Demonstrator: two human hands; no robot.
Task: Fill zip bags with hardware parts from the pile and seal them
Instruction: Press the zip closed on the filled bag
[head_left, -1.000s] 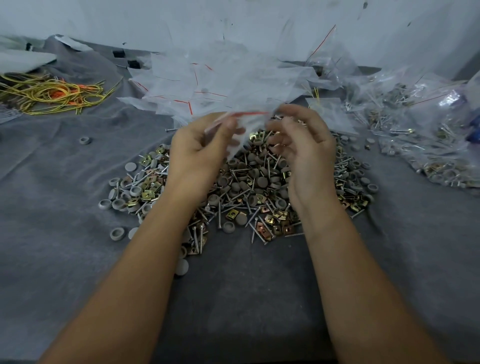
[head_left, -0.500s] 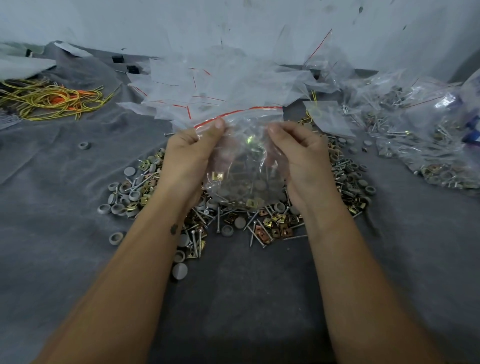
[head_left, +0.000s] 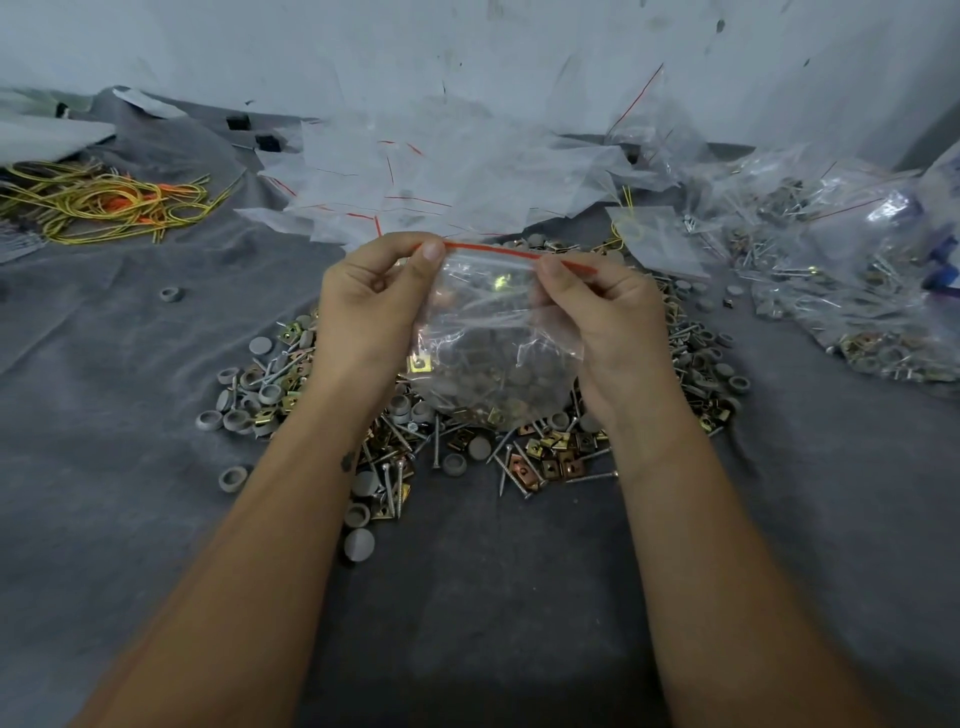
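A clear zip bag with a red strip along its top hangs upright above the pile of hardware parts. Grey caps, screws and brass clips fill its lower half. My left hand pinches the left end of the red strip between thumb and forefinger. My right hand pinches the strip toward its right end. The pile spreads over the grey cloth under both hands, partly hidden by the bag and my wrists.
Empty zip bags are heaped behind the pile. Filled bags lie at the right. A tangle of yellow and orange cords sits at the far left. Stray grey caps dot the grey cloth.
The bag went from crumpled between my hands to hanging flat and upright. Both hands have shifted to pinch the red strip at its top edge.
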